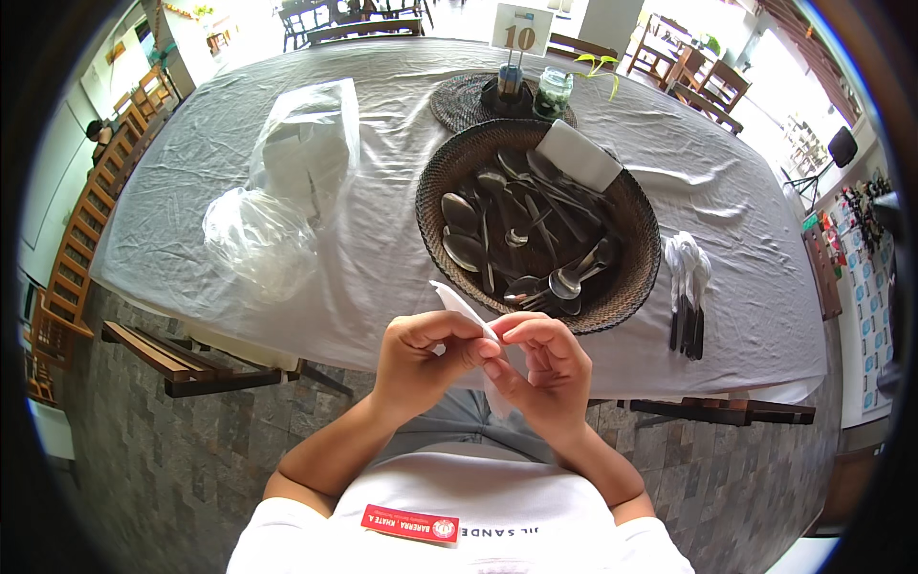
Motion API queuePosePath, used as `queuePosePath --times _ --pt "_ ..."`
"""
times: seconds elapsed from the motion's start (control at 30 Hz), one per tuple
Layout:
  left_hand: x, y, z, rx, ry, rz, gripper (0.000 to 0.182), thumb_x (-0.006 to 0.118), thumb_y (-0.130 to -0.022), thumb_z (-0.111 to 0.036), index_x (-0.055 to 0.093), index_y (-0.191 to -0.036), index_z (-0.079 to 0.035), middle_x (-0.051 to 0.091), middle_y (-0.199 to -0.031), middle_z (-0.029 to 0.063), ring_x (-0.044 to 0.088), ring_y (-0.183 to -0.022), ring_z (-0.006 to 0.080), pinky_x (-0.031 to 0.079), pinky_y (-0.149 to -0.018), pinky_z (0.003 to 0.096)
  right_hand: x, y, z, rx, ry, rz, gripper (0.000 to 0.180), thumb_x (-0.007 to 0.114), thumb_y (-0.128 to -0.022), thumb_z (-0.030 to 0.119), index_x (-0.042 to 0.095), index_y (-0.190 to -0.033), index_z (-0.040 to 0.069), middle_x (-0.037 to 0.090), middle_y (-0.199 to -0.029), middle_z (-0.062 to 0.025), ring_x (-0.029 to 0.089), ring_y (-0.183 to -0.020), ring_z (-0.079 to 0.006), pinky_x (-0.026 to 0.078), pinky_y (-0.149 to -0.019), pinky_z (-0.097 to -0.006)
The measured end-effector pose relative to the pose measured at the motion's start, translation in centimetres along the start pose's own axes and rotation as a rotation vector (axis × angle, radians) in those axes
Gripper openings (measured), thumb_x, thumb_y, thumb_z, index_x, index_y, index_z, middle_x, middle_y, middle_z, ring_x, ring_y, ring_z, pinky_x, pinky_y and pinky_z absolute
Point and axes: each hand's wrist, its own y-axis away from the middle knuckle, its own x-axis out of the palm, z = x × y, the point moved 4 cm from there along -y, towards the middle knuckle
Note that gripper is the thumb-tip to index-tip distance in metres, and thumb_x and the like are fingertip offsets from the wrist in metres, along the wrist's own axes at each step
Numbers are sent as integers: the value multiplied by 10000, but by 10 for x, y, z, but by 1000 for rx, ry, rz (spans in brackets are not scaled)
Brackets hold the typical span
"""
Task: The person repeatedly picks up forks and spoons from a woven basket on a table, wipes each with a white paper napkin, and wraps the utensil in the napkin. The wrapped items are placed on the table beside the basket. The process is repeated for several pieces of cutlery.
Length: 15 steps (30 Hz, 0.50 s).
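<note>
My left hand (434, 351) and my right hand (541, 362) meet in front of the table's near edge. Between their fingertips they pinch a white paper napkin (459, 305), seen nearly edge-on. Just beyond them stands a round woven basket (428, 237) with loose spoons (462, 251), forks and knives in it. A folded stack of white napkins (579, 156) leans on the basket's far right rim. To the right of the basket lie several dark-handled pieces of cutlery (687, 330), their upper ends wrapped in white paper.
On the white tablecloth (387, 237), a clear plastic bag (265, 237) lies at left. A woven placemat (452, 100) at the back carries a numbered table sign (521, 32) and a glass jar (554, 93) with a plant. Wooden chairs (193, 362) flank me; a person (100, 136) is far left.
</note>
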Motion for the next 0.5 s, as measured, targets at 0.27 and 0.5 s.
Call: queuePosePath --times 0.27,0.5 --pt "0 0 3 31 44 18 96 701 -783 -61 634 -762 4 637 -704 27 575 -659 57 453 -583 186 1 4 1 39 -7 12 332 676 -725 -86 470 -959 30 549 -1080 -140 534 -1010 -167 423 -879 -280" --pt "-4 0 4 83 -25 29 128 720 -764 -79 631 -720 2 622 -671 21 555 -615 59 420 -537 200 1 6 0 82 7 17 327 663 -731 -88 439 -930 42 547 -1072 -148 531 -1004 -164 415 -901 -296"
